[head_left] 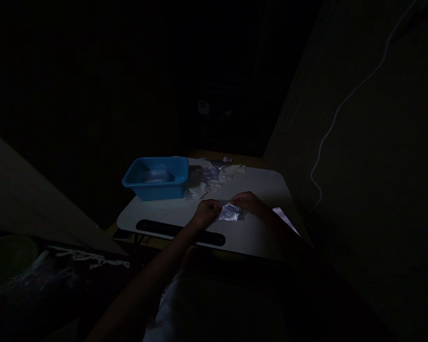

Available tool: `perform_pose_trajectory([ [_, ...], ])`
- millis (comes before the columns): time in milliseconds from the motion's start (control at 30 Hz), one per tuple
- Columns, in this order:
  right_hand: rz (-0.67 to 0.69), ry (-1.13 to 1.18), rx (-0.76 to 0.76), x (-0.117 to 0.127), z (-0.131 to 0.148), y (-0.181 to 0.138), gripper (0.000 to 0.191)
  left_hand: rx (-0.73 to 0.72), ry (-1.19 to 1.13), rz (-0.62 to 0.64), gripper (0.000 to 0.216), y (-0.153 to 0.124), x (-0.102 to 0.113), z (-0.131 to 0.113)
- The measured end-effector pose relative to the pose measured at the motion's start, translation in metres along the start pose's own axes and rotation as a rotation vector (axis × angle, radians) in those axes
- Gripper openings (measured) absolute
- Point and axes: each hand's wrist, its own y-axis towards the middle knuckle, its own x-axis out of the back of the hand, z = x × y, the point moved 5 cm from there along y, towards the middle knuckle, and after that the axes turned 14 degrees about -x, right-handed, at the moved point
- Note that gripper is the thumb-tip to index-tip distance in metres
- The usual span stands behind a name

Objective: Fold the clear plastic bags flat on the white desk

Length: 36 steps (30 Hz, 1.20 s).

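The scene is very dark. A small clear plastic bag (229, 213) lies on a white lap table (264, 190), held between both hands. My left hand (207, 211) pinches its left edge with fingers closed. My right hand (248, 202) grips the bag's upper right edge, fingers curled over it. What is inside the bag cannot be made out.
A blue plastic tub (157, 178) stands at the table's far left. A heap of clear bags (210, 178) lies beside it. A dark slot (180, 232) runs along the near edge. A white cable (328, 133) hangs on the right wall.
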Motion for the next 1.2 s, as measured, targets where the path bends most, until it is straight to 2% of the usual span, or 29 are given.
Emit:
perform_pose_trajectory([
  [167, -0.035, -0.051, 0.034, 0.004, -0.005, -0.001, 0.029, 0.056, -0.042, 0.006, 0.02, 0.001, -0.004, -0.002],
  [400, -0.024, -0.064, 0.087, -0.003, -0.001, -0.002, 0.017, 0.021, -0.019, 0.055, 0.013, 0.004, -0.012, -0.008],
  [667, -0.059, -0.066, 0.063, -0.007, 0.0, -0.005, 0.013, -0.045, 0.071, 0.03, 0.022, 0.006, -0.013, -0.012],
  [933, -0.121, -0.098, 0.027, 0.004, -0.015, -0.004, 0.011, -0.062, 0.063, 0.044, 0.022, 0.007, -0.005, -0.012],
  [1200, -0.162, -0.103, 0.025, 0.018, -0.029, -0.005, 0.011, -0.037, 0.057, 0.006, 0.021, 0.005, 0.001, -0.008],
])
